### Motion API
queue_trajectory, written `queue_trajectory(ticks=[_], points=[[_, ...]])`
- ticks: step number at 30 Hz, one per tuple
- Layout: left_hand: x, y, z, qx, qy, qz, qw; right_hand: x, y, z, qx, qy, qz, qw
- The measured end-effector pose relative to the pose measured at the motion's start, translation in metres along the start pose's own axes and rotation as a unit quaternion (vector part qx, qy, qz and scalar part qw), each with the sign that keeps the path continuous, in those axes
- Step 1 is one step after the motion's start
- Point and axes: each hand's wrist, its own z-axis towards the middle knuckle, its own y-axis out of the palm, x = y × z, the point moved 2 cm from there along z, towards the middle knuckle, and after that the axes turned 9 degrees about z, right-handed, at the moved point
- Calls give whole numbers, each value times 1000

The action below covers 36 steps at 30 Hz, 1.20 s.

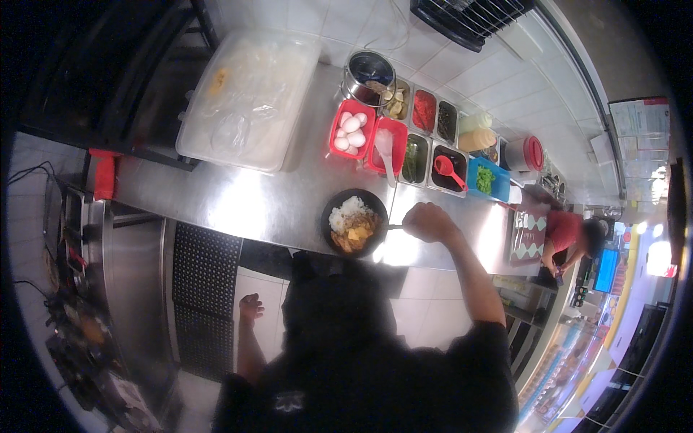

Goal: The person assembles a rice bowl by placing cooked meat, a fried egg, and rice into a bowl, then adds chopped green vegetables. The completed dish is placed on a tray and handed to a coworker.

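A round black dish (329,242) sits at the front edge of the steel counter, with white rice (352,211) on its far side and brown saucy food with yellow pieces (356,234) on the near side. My right hand (427,221) is closed just right of the dish, around a thin dark handle (394,226) that meets its rim. Whether this handle belongs to the dish or to a utensil, I cannot tell. Away from the counter, my left hand (251,308) hangs low over the floor, fingers loosely bent and apart, with nothing visible in it.
Along the wall stand a red tub of eggs (349,135), a red tub with a pale ladle (385,148), several steel food pans (414,160) and a blue tub of greens (488,180). A large translucent bin (249,101) is left. Another person (564,238) bends near a tray (529,234).
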Motion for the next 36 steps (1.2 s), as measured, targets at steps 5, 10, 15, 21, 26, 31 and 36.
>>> queue_trajectory(ticks=[5, 10, 15, 21, 26, 31, 36], points=[[2, -6, 3, 5, 3, 15, 1000, -7, -27, 15, -37, 54, 48, 997], [2, -9, 1, 8, 16, 2, 1000, -11, -39, 36, -60, 46, 15, 997], [2, -8, -11, 23, -2, 1, 1000, -11, -50, 30, -60, 64, -2, 996], [0, 3, -15, -10, -38, -34, 999, -14, -38, 20, -40, 39, 3, 998], [6, 2, -19, -11, -9, -33, 999, -19, -41, 8, -36, 97, 16, 995], [6, -14, -8, -52, 9, -92, 994, -20, 10, -42, 102, 46, 193, 975], [8, -11, 0, -104, -23, -116, 988, -82, 52, -58, 125, 102, 257, 953]])
